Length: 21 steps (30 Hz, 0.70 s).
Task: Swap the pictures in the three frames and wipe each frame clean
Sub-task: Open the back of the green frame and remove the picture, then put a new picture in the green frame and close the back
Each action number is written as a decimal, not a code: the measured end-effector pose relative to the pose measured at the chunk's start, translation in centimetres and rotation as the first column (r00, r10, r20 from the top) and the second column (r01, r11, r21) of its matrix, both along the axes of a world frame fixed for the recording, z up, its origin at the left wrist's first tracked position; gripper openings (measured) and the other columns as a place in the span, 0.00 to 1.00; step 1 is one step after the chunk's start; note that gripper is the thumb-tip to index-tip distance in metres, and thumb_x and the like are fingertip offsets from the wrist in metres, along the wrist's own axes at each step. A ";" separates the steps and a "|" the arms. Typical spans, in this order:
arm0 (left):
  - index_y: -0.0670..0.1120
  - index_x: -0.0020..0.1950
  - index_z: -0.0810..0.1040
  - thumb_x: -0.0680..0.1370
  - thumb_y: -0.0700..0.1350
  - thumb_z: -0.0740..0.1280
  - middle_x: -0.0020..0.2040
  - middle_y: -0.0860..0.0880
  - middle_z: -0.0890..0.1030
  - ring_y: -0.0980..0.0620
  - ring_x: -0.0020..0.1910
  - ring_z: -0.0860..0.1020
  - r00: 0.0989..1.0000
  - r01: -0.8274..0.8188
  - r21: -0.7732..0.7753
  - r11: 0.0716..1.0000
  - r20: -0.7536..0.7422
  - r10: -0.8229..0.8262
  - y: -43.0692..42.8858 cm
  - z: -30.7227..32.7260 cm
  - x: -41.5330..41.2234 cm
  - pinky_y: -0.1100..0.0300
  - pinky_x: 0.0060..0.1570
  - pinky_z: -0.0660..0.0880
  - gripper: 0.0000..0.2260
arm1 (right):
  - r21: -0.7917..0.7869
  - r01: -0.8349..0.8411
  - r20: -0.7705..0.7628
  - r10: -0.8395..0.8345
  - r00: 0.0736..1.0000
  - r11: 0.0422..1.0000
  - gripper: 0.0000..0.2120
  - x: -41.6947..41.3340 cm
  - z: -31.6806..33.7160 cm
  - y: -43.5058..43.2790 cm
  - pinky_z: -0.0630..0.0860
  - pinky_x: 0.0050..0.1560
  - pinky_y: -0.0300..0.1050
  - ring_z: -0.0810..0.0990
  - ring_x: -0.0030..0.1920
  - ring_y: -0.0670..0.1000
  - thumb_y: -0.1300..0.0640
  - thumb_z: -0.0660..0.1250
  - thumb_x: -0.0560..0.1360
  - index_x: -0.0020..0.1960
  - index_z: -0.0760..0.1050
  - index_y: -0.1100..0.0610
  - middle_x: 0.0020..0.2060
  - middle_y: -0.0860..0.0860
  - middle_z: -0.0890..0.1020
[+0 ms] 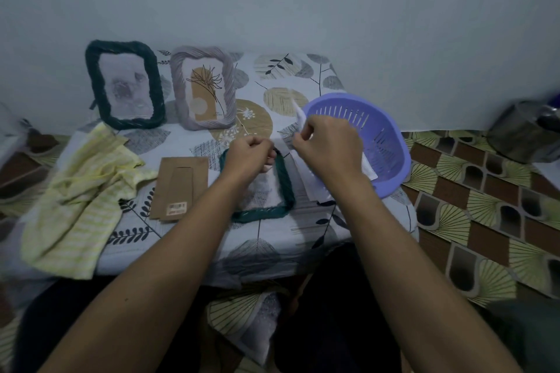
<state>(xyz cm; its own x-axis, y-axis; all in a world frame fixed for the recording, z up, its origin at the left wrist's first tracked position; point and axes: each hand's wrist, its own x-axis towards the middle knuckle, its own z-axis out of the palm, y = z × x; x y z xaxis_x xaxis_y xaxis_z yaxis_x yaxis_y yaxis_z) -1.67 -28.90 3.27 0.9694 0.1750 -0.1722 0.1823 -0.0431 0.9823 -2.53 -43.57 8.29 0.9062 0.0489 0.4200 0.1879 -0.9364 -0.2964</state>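
Fingers [303, 138] of right hand [328, 147] pinched together on a white sheet [298, 113], sheet's upper end poking up past the knuckles, lower end trailing under the hand over the basket rim. Left hand [248, 156] fingers [268, 157] curled in tight at top rim of teal frame [260, 212]; can't tell if they grip anything. Teal frame lies flat mid-table between the two forearms; left wrist and forearm hide its left side and part of the inside.

Frames, 3: the teal one flat, plus dark green frame [121, 85] and grey frame [203, 88] upright side by side at the back by the wall. Grey one shows a tan plant print, dark green one a blurry grey picture.

Around:
- 1 brown cardboard backing [180, 188], barcode label, just left of teal frame
- 1 yellow striped cloth [81, 194], crumpled, on table's left edge
- 1 purple slotted basket [372, 136], right of the hands, near-left rim blocked by right hand
- 1 metal pot [524, 130], far right, off the table [303, 227], which has a leaf-print cover
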 end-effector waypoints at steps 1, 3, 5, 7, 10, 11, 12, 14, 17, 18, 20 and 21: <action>0.40 0.50 0.80 0.80 0.41 0.65 0.40 0.47 0.82 0.52 0.36 0.78 1.000 -0.008 0.013 1.000 -0.004 0.008 0.6 0.0 -0.3 0.58 0.38 0.75 0.06 | 0.039 -0.041 0.017 0.040 0.999 0.998 0.08 -0.4 0.1 0.8 0.68 0.36 0.46 0.77 0.39 0.56 0.51 0.67 0.75 0.39 0.75 0.53 0.37 0.50 0.82; 0.43 0.51 0.79 0.80 0.43 0.65 0.43 0.47 0.83 0.52 0.38 0.78 1.000 -0.027 0.012 1.000 -0.016 0.027 1.7 -0.4 -0.6 0.57 0.39 0.76 0.06 | 0.145 -0.121 0.047 0.115 0.992 0.982 0.06 -1.0 -0.1 2.2 0.72 0.35 0.47 0.78 0.37 0.55 0.53 0.69 0.73 0.39 0.76 0.54 0.36 0.50 0.82; 0.44 0.52 0.78 0.80 0.45 0.65 0.46 0.46 0.82 0.50 0.40 0.79 0.998 -0.043 -0.021 0.999 -0.050 0.042 2.7 -0.8 -1.1 0.52 0.42 0.79 0.06 | 0.252 -0.196 0.084 0.181 0.980 0.948 0.05 -1.5 -0.7 3.4 0.76 0.36 0.51 0.79 0.36 0.55 0.56 0.70 0.72 0.40 0.75 0.55 0.35 0.50 0.82; 0.45 0.52 0.75 0.82 0.46 0.62 0.40 0.47 0.80 0.50 0.35 0.79 0.995 -0.036 -0.095 0.995 -0.101 0.026 3.4 -1.2 -1.5 0.48 0.43 0.80 0.06 | 0.359 -0.229 0.074 0.216 0.973 0.905 0.06 -1.9 -1.3 4.4 0.77 0.39 0.51 0.80 0.38 0.53 0.58 0.70 0.71 0.43 0.73 0.54 0.36 0.49 0.82; 0.44 0.50 0.73 0.83 0.41 0.59 0.28 0.52 0.78 0.57 0.25 0.76 0.992 -0.062 -0.203 0.977 -0.118 0.039 4.0 -1.5 -2.2 0.52 0.41 0.79 0.05 | 0.544 -0.164 -0.030 0.214 0.976 0.823 0.09 -2.1 -2.2 5.5 0.76 0.43 0.43 0.81 0.41 0.47 0.57 0.72 0.71 0.46 0.73 0.50 0.38 0.47 0.82; 0.43 0.51 0.74 0.82 0.39 0.59 0.31 0.50 0.81 0.57 0.26 0.78 0.991 -0.083 -0.204 0.975 -0.117 0.060 4.2 -1.7 -2.3 0.53 0.41 0.79 0.05 | 0.591 -0.127 -0.067 0.205 0.976 0.796 0.09 -2.0 -2.6 5.7 0.75 0.43 0.41 0.81 0.41 0.46 0.57 0.73 0.71 0.47 0.73 0.50 0.38 0.46 0.82; 0.42 0.51 0.76 0.81 0.37 0.60 0.37 0.47 0.83 0.54 0.32 0.81 0.991 -0.097 -0.196 0.976 -0.112 0.075 4.5 -1.9 -2.5 0.51 0.43 0.80 0.05 | 0.631 -0.094 -0.096 0.198 0.976 0.770 0.10 -2.0 -2.9 5.7 0.76 0.45 0.41 0.81 0.42 0.46 0.57 0.73 0.71 0.48 0.73 0.50 0.38 0.45 0.81; 0.42 0.53 0.78 0.79 0.35 0.63 0.48 0.42 0.84 0.45 0.45 0.84 0.987 -0.130 -0.164 0.978 -0.110 0.113 5.1 -2.4 -2.6 0.45 0.50 0.81 0.07 | 0.692 -0.017 -0.155 0.171 0.973 0.722 0.10 -1.6 -3.8 5.6 0.80 0.47 0.46 0.81 0.42 0.45 0.57 0.74 0.71 0.48 0.74 0.51 0.37 0.42 0.80; 0.45 0.55 0.77 0.77 0.36 0.67 0.47 0.45 0.83 0.45 0.47 0.83 0.982 -0.171 -0.062 0.983 -0.089 0.166 5.7 -2.9 -3.0 0.50 0.46 0.82 0.08 | 0.756 0.121 -0.276 0.147 0.950 0.644 0.10 -1.1 -5.4 5.1 0.82 0.48 0.55 0.83 0.42 0.48 0.56 0.75 0.71 0.47 0.74 0.49 0.35 0.44 0.82; 0.47 0.55 0.77 0.77 0.38 0.68 0.46 0.47 0.83 0.47 0.46 0.83 0.982 -0.176 0.031 0.984 -0.069 0.178 5.9 -3.1 -3.0 0.51 0.45 0.82 0.09 | 0.754 0.158 -0.315 0.140 0.939 0.637 0.11 -0.9 -5.9 4.9 0.82 0.49 0.56 0.84 0.43 0.50 0.54 0.75 0.71 0.47 0.74 0.48 0.36 0.46 0.83; 0.50 0.54 0.76 0.76 0.42 0.71 0.43 0.49 0.82 0.51 0.43 0.81 0.981 -0.189 0.203 0.961 -0.008 0.194 6.2 -3.4 -3.0 0.55 0.43 0.80 0.09 | 0.733 0.208 -0.378 0.134 0.916 0.648 0.11 -0.9 -6.9 4.4 0.81 0.51 0.57 0.84 0.44 0.51 0.52 0.76 0.71 0.48 0.75 0.48 0.39 0.47 0.84; 0.50 0.53 0.76 0.76 0.43 0.72 0.41 0.51 0.81 0.54 0.41 0.80 0.980 -0.196 0.273 0.942 0.023 0.197 6.2 -3.6 -3.0 0.59 0.40 0.77 0.09 | 0.713 0.223 -0.408 0.134 0.903 0.665 0.11 -0.8 -7.4 4.3 0.82 0.51 0.57 0.84 0.45 0.51 0.51 0.76 0.71 0.48 0.75 0.48 0.40 0.47 0.84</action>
